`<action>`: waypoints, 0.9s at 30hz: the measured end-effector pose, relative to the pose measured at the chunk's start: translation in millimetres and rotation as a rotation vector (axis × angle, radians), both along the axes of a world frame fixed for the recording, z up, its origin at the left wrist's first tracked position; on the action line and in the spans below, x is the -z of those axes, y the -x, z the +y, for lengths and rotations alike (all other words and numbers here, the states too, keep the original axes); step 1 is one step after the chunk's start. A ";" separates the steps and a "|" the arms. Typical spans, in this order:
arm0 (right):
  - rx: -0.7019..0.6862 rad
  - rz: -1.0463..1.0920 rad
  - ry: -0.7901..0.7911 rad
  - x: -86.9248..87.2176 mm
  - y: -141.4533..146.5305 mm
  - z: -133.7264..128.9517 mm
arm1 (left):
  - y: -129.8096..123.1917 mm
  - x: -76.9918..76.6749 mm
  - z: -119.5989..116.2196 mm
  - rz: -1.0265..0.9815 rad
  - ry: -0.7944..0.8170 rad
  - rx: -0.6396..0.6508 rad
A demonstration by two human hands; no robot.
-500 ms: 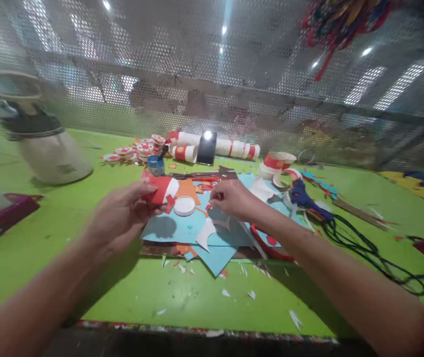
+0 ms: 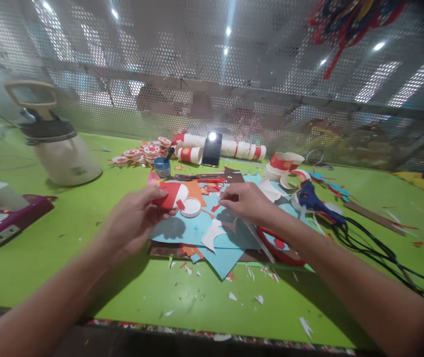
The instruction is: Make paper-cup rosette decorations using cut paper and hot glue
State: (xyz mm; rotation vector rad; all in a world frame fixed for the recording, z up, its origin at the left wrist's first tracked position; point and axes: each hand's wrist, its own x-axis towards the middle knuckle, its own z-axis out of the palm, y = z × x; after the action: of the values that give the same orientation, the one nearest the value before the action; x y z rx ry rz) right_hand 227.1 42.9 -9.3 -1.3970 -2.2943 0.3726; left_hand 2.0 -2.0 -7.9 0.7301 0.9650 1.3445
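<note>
- Bench (image 2: 197, 307) in bright green, seen from head height, with the wearer's bare forearms reaching in from both sides.
- The left hand (image 2: 133, 215) had its fingers clamped on a red card (image 2: 169, 195) with a white area at its right end, held up at the left side of some blue paper (image 2: 176, 228).
- The right hand (image 2: 251, 203) hung over the middle of that paper, its thumb and forefinger brought together at the tips; whether they pinched anything could not be told. A small red scrap (image 2: 215, 206) showed just beside them.
- Just right of the card was a white lid (image 2: 190, 207). A red handle (image 2: 289, 260) lay under the right forearm.
- Beyond the hands were a blue jar (image 2: 162, 167) and a phone (image 2: 212, 151); to the right, a blue glue gun (image 2: 314, 201) with a black cord.
- Over the last half second the view swung slightly left, bringing more of a purple power strip (image 2: 26, 218) into sight. Both hands kept nearly the same pose, so work on the card appeared to be at the same point.
</note>
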 end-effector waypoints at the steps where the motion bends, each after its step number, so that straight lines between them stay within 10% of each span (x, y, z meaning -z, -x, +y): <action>1: -0.004 0.033 0.022 -3.3 3.4 -3.9 | -0.7 2.4 0.0 0.013 -0.007 0.021; 11: 0.054 0.463 0.238 -20.8 23.8 -21.2 | -3.5 19.2 -2.9 0.047 -0.160 0.234; 27: -0.272 -0.420 -0.126 -1.4 61.1 18.9 | 5.6 -2.6 3.9 0.011 -0.039 0.014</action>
State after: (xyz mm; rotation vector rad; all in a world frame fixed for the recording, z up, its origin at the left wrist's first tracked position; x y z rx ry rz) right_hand 166.0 61.8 -7.9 -1.1896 -2.8044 0.0071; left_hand -3.6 1.9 -5.3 0.7735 0.9429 1.3515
